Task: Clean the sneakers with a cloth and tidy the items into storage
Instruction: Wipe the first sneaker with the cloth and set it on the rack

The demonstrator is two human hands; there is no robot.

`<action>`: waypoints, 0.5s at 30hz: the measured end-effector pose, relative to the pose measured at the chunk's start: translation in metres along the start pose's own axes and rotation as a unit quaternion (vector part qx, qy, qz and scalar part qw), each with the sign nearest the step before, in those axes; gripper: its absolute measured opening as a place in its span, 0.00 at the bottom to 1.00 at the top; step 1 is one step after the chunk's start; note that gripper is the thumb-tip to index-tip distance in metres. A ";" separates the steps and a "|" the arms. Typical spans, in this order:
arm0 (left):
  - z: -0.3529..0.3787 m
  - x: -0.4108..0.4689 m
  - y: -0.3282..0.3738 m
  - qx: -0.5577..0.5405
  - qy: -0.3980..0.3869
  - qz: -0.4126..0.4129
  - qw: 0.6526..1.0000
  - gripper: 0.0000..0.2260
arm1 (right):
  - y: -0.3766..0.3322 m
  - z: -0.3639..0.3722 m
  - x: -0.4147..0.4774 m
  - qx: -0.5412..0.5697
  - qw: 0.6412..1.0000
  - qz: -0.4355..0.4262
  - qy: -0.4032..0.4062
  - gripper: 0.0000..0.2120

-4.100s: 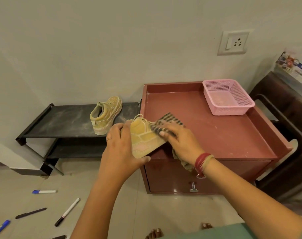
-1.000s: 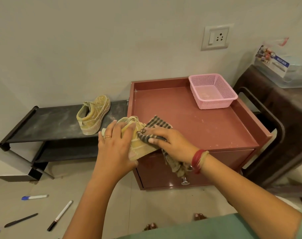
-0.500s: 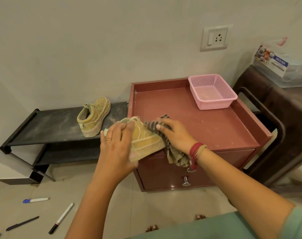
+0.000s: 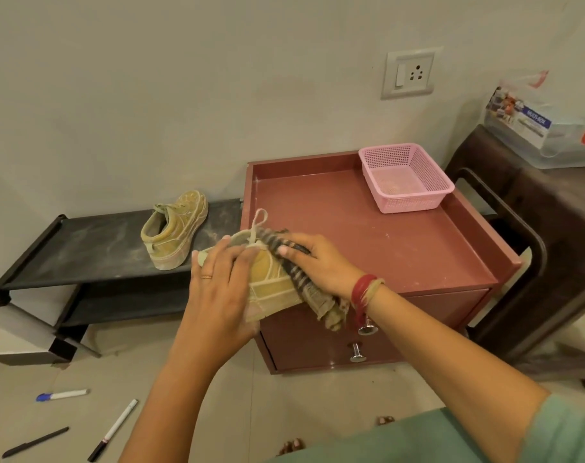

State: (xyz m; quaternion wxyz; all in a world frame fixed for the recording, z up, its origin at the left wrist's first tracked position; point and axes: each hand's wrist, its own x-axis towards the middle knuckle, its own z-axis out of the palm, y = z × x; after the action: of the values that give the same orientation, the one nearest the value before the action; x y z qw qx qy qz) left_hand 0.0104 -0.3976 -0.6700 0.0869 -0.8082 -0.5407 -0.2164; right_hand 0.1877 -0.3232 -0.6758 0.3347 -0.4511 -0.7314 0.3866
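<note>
at a corner of the red cabinet (image 4: pixel 401 255), the left hand (image 4: pixel 217 295) grips a yellow sneaker (image 4: pixel 271 282); the right hand (image 4: pixel 321 262) presses a striped cloth (image 4: pixel 318 299) flat against it.

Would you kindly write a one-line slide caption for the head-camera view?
Left hand holds a yellow sneaker while the right hand presses a striped cloth against it, by a red cabinet.
</note>
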 end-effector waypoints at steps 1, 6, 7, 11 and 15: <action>0.000 0.000 0.002 0.007 -0.002 0.004 1.000 0.39 | 0.006 -0.005 0.001 -0.059 0.998 0.028 0.013 0.11; -0.004 0.001 0.006 0.022 0.008 0.026 0.999 0.39 | -0.007 -0.008 -0.003 0.097 0.995 0.025 -0.014 0.13; -0.005 0.000 0.005 0.027 0.012 0.030 0.999 0.39 | -0.008 -0.009 -0.004 0.103 0.994 0.021 -0.020 0.13; -0.007 -0.001 0.004 0.033 0.009 0.031 0.999 0.39 | 0.015 -0.013 0.000 -0.216 0.972 0.088 -0.009 0.12; -0.004 0.000 0.003 0.030 0.002 0.021 0.999 0.40 | -0.002 -0.014 0.004 0.011 0.990 0.031 0.137 0.12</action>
State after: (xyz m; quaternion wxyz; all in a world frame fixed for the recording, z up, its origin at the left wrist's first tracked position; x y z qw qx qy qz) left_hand 0.0119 -0.4003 -0.6659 0.1171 -0.8156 -0.5302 -0.1999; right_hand 0.1967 -0.3161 -0.6668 0.4248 -0.5187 -0.6598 0.3394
